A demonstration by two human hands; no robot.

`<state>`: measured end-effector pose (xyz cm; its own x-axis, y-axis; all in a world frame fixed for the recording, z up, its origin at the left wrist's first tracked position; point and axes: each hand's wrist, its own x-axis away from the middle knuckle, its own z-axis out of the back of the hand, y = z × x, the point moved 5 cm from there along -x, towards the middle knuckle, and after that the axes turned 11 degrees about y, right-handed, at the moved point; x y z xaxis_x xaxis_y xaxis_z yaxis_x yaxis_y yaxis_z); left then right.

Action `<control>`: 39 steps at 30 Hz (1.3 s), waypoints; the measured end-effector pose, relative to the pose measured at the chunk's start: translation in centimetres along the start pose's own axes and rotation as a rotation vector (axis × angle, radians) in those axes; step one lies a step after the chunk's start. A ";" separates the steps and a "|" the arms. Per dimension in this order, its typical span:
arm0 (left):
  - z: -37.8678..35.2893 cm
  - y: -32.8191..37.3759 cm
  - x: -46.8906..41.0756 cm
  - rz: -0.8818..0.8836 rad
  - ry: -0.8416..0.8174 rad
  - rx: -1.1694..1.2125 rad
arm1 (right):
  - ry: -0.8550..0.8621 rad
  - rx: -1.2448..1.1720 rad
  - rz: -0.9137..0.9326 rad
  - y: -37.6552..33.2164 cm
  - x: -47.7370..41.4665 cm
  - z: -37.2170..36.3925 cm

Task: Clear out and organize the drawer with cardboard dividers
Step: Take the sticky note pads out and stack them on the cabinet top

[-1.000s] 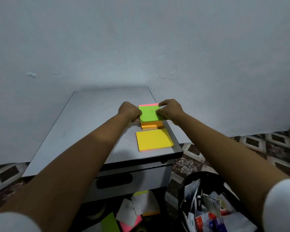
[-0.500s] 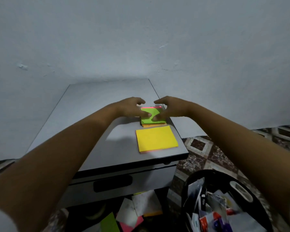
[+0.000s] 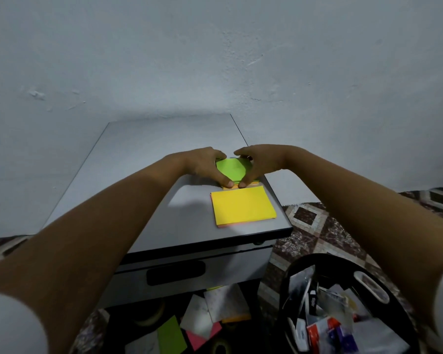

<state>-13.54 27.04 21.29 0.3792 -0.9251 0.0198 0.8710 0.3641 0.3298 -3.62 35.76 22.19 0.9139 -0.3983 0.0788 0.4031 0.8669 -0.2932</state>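
Observation:
A stack of sticky notes with a green top sheet [image 3: 232,170] lies on the grey cabinet top [image 3: 143,180] near its right edge. My left hand [image 3: 205,166] and my right hand [image 3: 260,163] cup the stack from both sides, fingers round its far edge and thumbs at its near edge. A larger yellow pad [image 3: 243,206] lies flat just in front of it, untouched. The drawer front [image 3: 189,269] with a dark handle slot sits below the top.
A white wall stands right behind the cabinet. On the floor below are loose notes and papers [image 3: 215,310] and tape rolls. A black round basket [image 3: 343,307] full of small items sits at lower right on patterned tiles.
Both hands have opened around the green stack and lowered it onto the cabinet top, thumbs now meeting at its near edge. The view has shifted slightly.

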 end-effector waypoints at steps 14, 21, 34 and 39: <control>2.6 0.7 9.0 0.019 0.301 0.319 | 0.442 -0.273 0.055 -4.1 7.5 1.6; -0.4 1.0 20.1 -0.018 0.440 0.313 | 0.512 -0.451 0.112 -8.3 15.7 -3.0; -17.9 -5.0 31.2 0.322 0.156 0.388 | 0.064 -0.523 -0.090 -9.2 22.5 -23.4; -23.8 -7.8 31.9 0.485 0.031 0.360 | -0.091 -0.481 -0.219 -8.2 22.4 -30.1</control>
<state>-0.84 -2.75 -3.15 0.7204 -0.6570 0.2219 0.4382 0.6793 0.5886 12.04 10.70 -2.34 0.8198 -0.5087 0.2628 0.5367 0.5228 -0.6622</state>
